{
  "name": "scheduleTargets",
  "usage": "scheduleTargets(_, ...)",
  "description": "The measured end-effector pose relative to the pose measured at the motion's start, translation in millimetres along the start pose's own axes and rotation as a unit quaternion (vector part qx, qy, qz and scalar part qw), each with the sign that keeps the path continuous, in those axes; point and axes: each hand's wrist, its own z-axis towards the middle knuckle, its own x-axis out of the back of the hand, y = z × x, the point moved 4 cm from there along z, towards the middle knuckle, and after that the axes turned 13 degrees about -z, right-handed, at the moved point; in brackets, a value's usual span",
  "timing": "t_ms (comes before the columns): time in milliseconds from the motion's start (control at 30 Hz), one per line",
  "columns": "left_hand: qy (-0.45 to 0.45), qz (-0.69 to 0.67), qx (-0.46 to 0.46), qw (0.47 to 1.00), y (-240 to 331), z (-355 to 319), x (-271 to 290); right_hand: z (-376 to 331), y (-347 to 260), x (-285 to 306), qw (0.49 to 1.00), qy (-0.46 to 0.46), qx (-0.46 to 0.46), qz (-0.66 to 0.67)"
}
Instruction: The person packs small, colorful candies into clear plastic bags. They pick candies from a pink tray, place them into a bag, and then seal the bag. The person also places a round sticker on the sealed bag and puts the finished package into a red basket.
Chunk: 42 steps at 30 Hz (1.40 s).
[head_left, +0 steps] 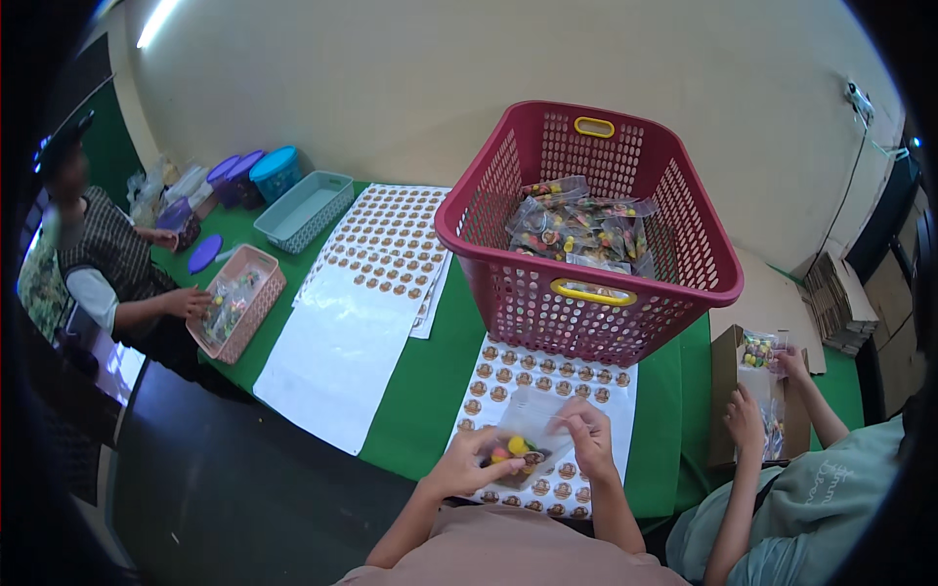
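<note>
A clear zip pouch (533, 418) with round, colourful sweets in its lower part is held in front of me, above a sheet of round brown stickers (594, 378). My left hand (463, 465) grips the filled lower left side, its thumb across the front by a round sticker. At the pouch's upper right edge, my right hand (587, 437) is closed in a pinch. Just beyond stands a large maroon perforated basket (586, 317) with yellow handles. Inside it lies a pile of similar filled pouches (576, 230).
More sticker sheets (386, 230) lie left on the green table (410, 391). At far left a person (107, 254) reaches into a pink basket (266, 311) beside a grey-green one (311, 217). On the right, another person (811, 498) handles pouches at a cardboard box (721, 400).
</note>
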Motion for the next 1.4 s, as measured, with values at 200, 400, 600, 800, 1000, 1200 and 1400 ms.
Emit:
scheduleTargets(200, 0.046, -0.089, -0.021, 0.995, -4, -6, 12, -3, 4, -23, 0.983, -0.18, -0.028, -0.026)
scheduleTargets(400, 0.24, -0.229, -0.22, 0.917, 0, -32, 60, 37, -49, 34, 0.997, -0.034, 0.062, 0.038)
scheduleTargets(600, 0.561, -0.226, -0.223, 0.765, -15, -95, 150, 132, -129, 106, 0.975, 0.184, 0.11, -0.063)
scheduleTargets(800, 0.664, -0.221, -0.264, 0.664, -26, -151, 163, 180, -103, 155, 0.896, 0.254, 0.057, -0.361)
scheduleTargets(1000, 0.672, -0.148, -0.265, 0.675, -10, -167, 185, 97, -129, 101, 0.898, 0.26, 0.209, -0.287)
scheduleTargets(1200, 0.632, -0.092, -0.276, 0.718, 6, -183, 222, 41, -90, 28, 0.96, 0.156, 0.179, -0.147)
scheduleTargets(1400, 0.682, -0.067, -0.274, 0.674, 18, -239, 279, 46, -40, -49, 0.982, 0.166, 0.048, -0.081)
